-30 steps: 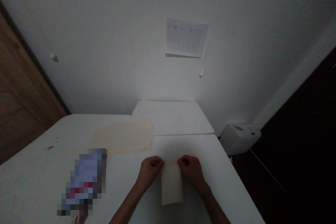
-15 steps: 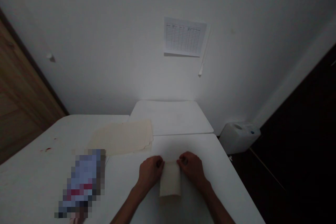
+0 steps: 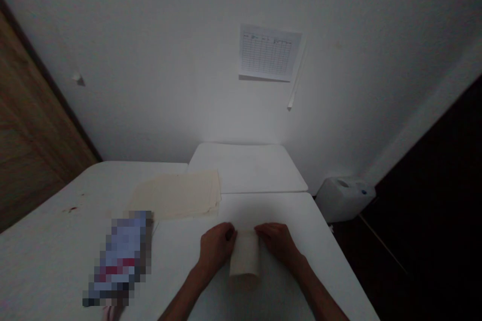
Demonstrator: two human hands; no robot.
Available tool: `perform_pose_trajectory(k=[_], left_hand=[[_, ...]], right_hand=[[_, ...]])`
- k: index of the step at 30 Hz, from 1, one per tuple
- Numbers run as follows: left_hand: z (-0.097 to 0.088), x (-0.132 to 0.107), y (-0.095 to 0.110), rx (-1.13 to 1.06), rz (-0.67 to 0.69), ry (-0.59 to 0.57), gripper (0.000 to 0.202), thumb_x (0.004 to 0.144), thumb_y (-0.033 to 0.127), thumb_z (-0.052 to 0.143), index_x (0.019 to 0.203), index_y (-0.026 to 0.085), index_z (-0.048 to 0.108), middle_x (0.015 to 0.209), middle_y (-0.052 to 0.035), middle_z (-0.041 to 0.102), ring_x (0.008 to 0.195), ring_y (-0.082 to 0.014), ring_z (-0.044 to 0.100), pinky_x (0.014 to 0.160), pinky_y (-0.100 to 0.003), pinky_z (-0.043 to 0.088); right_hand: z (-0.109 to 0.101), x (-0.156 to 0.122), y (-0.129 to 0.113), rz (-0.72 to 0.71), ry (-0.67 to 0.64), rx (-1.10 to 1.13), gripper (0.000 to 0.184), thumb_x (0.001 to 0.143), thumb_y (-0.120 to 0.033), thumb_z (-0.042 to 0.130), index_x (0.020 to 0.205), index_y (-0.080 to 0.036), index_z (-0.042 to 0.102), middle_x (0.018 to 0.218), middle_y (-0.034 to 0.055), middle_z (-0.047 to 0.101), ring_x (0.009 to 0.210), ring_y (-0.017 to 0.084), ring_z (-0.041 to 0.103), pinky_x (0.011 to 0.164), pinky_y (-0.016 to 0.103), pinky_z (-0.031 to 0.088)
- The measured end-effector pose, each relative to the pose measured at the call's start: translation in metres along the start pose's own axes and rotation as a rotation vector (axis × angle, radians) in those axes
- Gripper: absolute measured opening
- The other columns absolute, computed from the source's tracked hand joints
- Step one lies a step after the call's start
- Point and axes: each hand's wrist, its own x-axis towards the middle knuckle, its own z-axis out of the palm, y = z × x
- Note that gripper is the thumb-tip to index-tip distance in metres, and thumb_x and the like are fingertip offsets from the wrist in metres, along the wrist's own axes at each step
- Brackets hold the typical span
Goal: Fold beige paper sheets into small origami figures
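Far left, one wooden panel, slanting down to the bench; beside it, one small white peg on the wall. Bench white; a few small dark reddish marks on its left part. Next, one blue item with a red band, blurred into blocks; any lettering on it unreadable. Behind it and a little right, a flat pile of cream sheets, at least two by the stepped edges at the right corner; exact count cannot be told. Then the left hand, thumb and fingers clamped on the far left corner of one small cream piece, paper or cloth, cannot tell which. Piece lies between the two hands, over the front of the bench, well apart from the blue item; long axis runs from the wall side toward the person, short ends facing wall and person. Near end bowed, with a dim patch below it, shadow or second layer unclear. Right hand: fingers together, pinching the far right corner. Above, on the wall, one printed sheet with a ruled table, header words too small to read; one thin white strip slants beside it. Far right, low, one white container, round opening on top.
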Motion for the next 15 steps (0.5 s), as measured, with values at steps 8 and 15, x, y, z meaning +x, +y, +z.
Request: perform_pose_trajectory(k=[8,15], left_hand=[[-0.002,-0.002,0.003,0.009,-0.025,-0.007,0.018,0.087,0.032,0.050,0.082,0.023,0.066,0.082,-0.0013,0.070,0.079,-0.0186,0.062,0.064,-0.026,0.033],[0.001,-0.001,0.001,0.016,-0.018,-0.008,0.018,0.087,0.031,0.051,0.079,0.022,0.064,0.080,-0.0013,0.069,0.075,-0.0170,0.061,0.062,-0.025,0.030]], right_hand=[[-0.006,0.003,-0.003,0.105,0.001,0.008,0.021,0.089,-0.028,0.052,0.095,-0.026,0.072,0.086,0.0013,0.075,0.076,0.017,0.069,0.074,0.024,0.046],[-0.015,0.001,-0.001,0.108,-0.082,-0.047,0.018,0.087,-0.029,0.057,0.098,-0.032,0.071,0.092,-0.0029,0.075,0.084,0.019,0.069,0.080,0.027,0.044]])
